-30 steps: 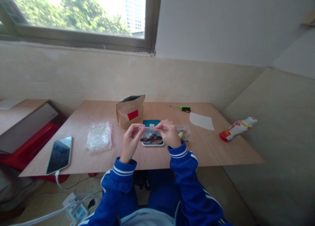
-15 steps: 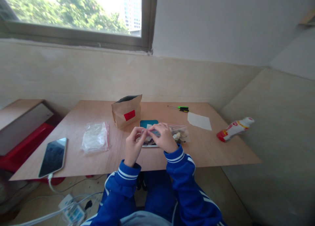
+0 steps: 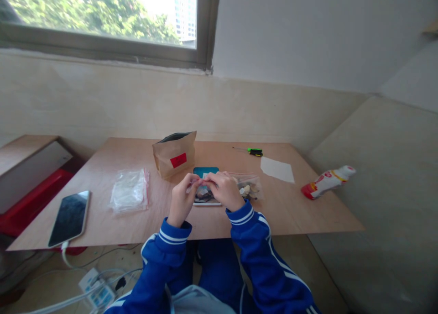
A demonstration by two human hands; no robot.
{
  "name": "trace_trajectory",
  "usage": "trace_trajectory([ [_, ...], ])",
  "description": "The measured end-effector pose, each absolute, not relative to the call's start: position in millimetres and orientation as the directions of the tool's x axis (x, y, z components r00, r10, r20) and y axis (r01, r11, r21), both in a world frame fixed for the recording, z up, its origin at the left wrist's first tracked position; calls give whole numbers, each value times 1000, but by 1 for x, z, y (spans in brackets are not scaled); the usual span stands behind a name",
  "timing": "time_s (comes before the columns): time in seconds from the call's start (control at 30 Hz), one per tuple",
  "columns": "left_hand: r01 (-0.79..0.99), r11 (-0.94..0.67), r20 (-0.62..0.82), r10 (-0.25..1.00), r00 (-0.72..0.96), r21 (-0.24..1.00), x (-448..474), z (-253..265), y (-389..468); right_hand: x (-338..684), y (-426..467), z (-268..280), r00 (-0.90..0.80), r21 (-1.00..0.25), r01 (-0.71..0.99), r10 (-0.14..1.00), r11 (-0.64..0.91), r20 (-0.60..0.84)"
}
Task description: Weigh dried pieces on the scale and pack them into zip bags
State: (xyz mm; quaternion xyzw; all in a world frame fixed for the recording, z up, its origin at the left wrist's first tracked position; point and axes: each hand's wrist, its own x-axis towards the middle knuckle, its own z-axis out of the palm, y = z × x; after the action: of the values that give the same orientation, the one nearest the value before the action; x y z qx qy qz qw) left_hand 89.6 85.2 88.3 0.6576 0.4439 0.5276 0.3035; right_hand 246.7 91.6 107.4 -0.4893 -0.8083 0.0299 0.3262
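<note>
My left hand [image 3: 181, 199] and my right hand [image 3: 223, 191] meet over the near middle of the wooden table [image 3: 301, 209]. Together they pinch the top edge of a small clear zip bag [image 3: 200, 187] that holds dark pieces. Under the bag lies a teal scale [image 3: 205, 171] with a white rim. Just right of my right hand a second clear bag [image 3: 250, 187] with pale and dark pieces lies flat. Both sleeves are blue with white stripes.
A brown paper pouch [image 3: 174, 159] with a red label stands behind the scale. A stack of clear bags [image 3: 129, 195] and a charging phone [image 3: 69, 217] lie left. A green screwdriver [image 3: 253, 151], white paper [image 3: 277, 169] and a tipped bottle [image 3: 325, 180] are right.
My two hands have drawn closer together along the top of the small bag, the right hand sliding left. The view has shifted a little.
</note>
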Motion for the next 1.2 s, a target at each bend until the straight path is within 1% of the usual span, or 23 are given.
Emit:
trace_trajectory([
  [0.07,299,-410,445,894,-57,862,84,89,84,248,93,108,-304,-408,749,818,522,488],
  [0.13,303,-403,454,883,-120,864,77,91,82,247,93,108,-304,-423,735,816,529,492],
  [0.27,284,-407,458,877,-143,868,64,93,81,238,94,110,-329,-358,761,797,541,506],
  [0.37,238,-386,430,886,-174,891,55,93,81,230,97,112,-374,-333,764,800,552,469],
  [0.53,101,-333,348,889,-298,938,32,93,83,237,104,110,-418,-384,732,817,562,398],
  [0.7,36,-272,274,946,-175,962,19,95,81,252,107,103,-418,-451,673,805,586,421],
  [0.8,-20,-277,270,946,-178,961,21,94,79,254,101,97,-388,-519,620,805,589,449],
  [0.9,-141,-261,235,956,-178,955,25,89,78,258,89,90,-328,-653,524,837,547,437],
  [1.03,-250,-182,145,976,-161,951,32,82,77,267,74,80,-241,-831,373,908,413,344],
  [1.13,-336,-131,84,985,-149,933,43,81,75,271,64,68,-167,-903,299,949,307,267],
  [1.2,-384,-118,64,986,-151,916,52,81,72,270,58,57,-137,-950,196,966,242,218],
])
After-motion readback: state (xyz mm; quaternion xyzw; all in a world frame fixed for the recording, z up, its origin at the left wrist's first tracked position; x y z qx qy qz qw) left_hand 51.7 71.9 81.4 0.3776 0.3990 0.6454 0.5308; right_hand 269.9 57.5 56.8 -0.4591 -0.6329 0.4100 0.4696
